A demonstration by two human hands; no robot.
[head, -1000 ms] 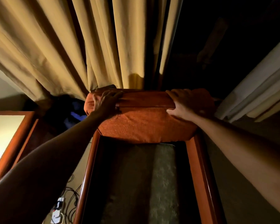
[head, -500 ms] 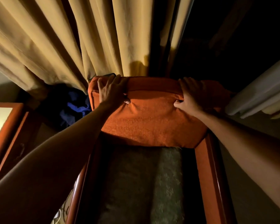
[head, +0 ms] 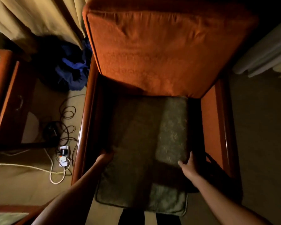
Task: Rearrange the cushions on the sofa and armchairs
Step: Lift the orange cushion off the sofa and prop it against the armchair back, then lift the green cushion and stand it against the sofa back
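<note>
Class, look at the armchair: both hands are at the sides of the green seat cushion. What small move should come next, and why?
Probably push the seat cushion back toward the orange back cushion. Its front edge overhangs the armchair frame, and the left hand and right hand are already at its two sides, placed to slide it. Whether either hand has closed on it is too dark to tell.

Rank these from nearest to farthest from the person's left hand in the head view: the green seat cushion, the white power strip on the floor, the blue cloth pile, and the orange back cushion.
1. green seat cushion, at the left hand
2. white power strip, on the floor to its left
3. blue cloth pile and orange back cushion: both far up the frame, too close to call
</note>
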